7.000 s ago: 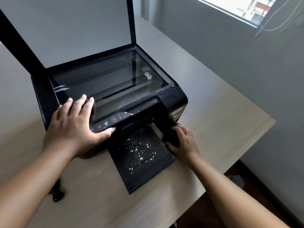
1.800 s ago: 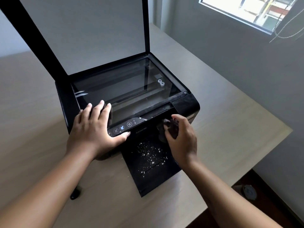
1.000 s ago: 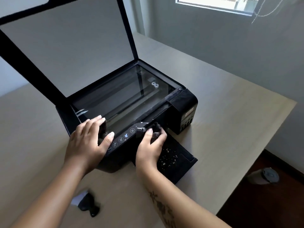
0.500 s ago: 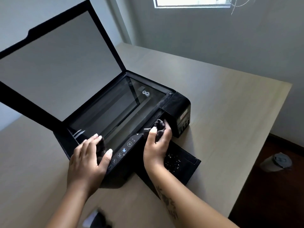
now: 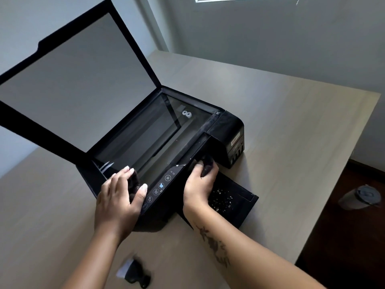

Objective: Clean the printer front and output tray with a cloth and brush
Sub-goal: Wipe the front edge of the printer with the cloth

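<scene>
A black printer (image 5: 227, 130) sits on the table with its scanner lid (image 5: 79, 84) raised. My right hand (image 5: 198, 184) grips a dark cloth (image 5: 207, 166) and presses it against the printer front, just right of the control panel (image 5: 160, 187). The output tray (image 5: 239, 202) sticks out below, sprinkled with white specks. My left hand (image 5: 119, 197) rests flat on the front left corner of the scanner glass, thumb at the panel edge. A small black brush with pale bristles (image 5: 133, 274) lies on the table near my left forearm.
The pale wooden table (image 5: 291, 126) reaches a right edge with dark floor beyond. A grey lidded cup (image 5: 358, 197) stands on the floor at the right. A grey wall and a window strip are behind.
My right hand moved the cloth from the tray's right side up to the printer front and is wiping there. My viewpoint swung left, bringing the brush into sight. The left hand stayed on the scanner.
</scene>
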Motion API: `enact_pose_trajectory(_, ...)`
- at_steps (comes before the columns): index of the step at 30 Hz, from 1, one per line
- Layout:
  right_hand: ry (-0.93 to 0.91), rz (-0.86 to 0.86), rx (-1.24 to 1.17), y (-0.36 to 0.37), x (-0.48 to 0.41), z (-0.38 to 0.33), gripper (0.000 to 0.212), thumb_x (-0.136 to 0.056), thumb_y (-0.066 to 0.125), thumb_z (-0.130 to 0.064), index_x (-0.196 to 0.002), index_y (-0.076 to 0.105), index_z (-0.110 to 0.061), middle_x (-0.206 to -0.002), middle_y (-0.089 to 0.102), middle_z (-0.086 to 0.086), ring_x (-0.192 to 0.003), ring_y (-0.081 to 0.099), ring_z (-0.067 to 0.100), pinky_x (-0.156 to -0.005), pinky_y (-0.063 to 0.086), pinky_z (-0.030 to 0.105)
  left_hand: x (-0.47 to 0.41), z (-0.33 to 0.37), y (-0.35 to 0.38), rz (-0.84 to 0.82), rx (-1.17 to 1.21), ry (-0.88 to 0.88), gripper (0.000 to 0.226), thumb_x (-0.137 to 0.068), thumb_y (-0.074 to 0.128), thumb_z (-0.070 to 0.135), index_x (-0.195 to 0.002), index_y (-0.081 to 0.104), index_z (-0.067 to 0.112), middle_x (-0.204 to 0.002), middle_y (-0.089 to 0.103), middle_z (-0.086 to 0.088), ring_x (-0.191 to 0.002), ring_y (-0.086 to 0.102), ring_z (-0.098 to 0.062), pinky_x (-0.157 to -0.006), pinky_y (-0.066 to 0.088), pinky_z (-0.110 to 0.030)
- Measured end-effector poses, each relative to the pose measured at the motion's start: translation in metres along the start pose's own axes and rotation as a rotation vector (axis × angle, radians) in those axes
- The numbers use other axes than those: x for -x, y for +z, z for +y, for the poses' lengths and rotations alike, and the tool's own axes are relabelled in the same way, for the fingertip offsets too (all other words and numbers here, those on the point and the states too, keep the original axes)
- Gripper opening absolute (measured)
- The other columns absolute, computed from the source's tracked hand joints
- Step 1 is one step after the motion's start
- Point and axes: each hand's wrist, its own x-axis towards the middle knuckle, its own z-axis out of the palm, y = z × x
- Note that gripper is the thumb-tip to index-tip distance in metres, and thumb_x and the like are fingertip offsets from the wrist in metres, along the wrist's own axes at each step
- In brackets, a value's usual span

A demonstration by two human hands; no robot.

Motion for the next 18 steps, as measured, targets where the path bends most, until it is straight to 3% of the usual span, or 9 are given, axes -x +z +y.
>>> enact_pose_trajectory(3,-0.400,-0.211,0.105,-0.018,0.026,-0.011,0.047,-0.094,0.049,-0.029,-0.138,0.040,-0.013,-0.144,0.039,0.004,-0.133,0.037,0.010,-0.110,0.029,0.018,0.001,0.000,0.000,0.004,0.002,-0.003,0.068,-0.083,0.031,0.065,-0.138,0.043,0.027,-0.148,0.040,0.009,-0.136,0.031,-0.021,-0.114,0.026,-0.043)
enact_pose_trajectory(5,-0.500,-0.237,0.119,-0.013,0.023,-0.014,0.048,-0.095,0.049,-0.027,-0.138,0.039,-0.010,-0.146,0.036,0.008,-0.136,0.033,0.010,-0.111,0.027,0.017,0.000,0.000,0.001,0.008,0.002,-0.001,0.068,-0.083,0.031,0.065,-0.138,0.044,0.027,-0.148,0.040,0.010,-0.137,0.030,-0.021,-0.114,0.026,-0.043)
enact_pose_trajectory(9,-0.305,-0.040,0.032,0.006,0.023,-0.005,0.054,-0.092,0.044,-0.038,-0.137,0.040,-0.009,-0.137,0.044,0.010,-0.126,0.047,0.019,-0.109,0.037,0.035,0.001,-0.002,0.001,0.007,0.001,-0.008,0.067,-0.083,0.032,0.064,-0.138,0.044,0.027,-0.149,0.039,0.010,-0.137,0.030,-0.021,-0.114,0.026,-0.043)
enact_pose_trajectory(11,-0.282,-0.112,0.066,-0.004,0.043,0.004,0.054,-0.092,0.044,-0.036,-0.140,0.037,-0.011,-0.141,0.041,0.009,-0.132,0.042,0.018,-0.112,0.032,0.030,0.001,-0.002,0.001,0.005,0.004,-0.010,0.067,-0.083,0.032,0.064,-0.138,0.043,0.027,-0.149,0.039,0.010,-0.137,0.030,-0.021,-0.114,0.026,-0.043)
enact_pose_trajectory(13,-0.362,-0.264,0.130,-0.019,0.065,0.011,0.054,-0.095,0.044,-0.032,-0.143,0.032,-0.012,-0.151,0.030,0.007,-0.140,0.028,0.011,-0.113,0.022,0.017,0.000,-0.001,0.000,0.006,-0.001,0.001,0.066,-0.084,0.032,0.063,-0.137,0.044,0.026,-0.149,0.040,0.008,-0.137,0.030,-0.022,-0.114,0.026,-0.043)
enact_pose_trajectory(15,-0.441,-0.308,0.158,-0.023,0.067,0.016,0.051,-0.096,0.044,-0.029,-0.143,0.032,-0.012,-0.153,0.026,0.005,-0.141,0.023,0.003,-0.112,0.018,0.013,0.000,-0.001,0.001,0.006,-0.004,0.003,0.065,-0.085,0.033,0.063,-0.137,0.043,0.026,-0.149,0.040,0.008,-0.137,0.030,-0.022,-0.114,0.026,-0.043)
enact_pose_trajectory(18,-0.197,-0.087,0.078,0.001,0.055,0.019,0.053,-0.091,0.041,-0.047,-0.139,0.036,-0.026,-0.144,0.041,0.005,-0.133,0.042,0.016,-0.112,0.034,0.035,0.000,0.000,0.001,0.014,0.001,0.000,0.065,-0.085,0.033,0.061,-0.137,0.043,0.026,-0.149,0.040,0.008,-0.135,0.030,-0.021,-0.114,0.025,-0.041)
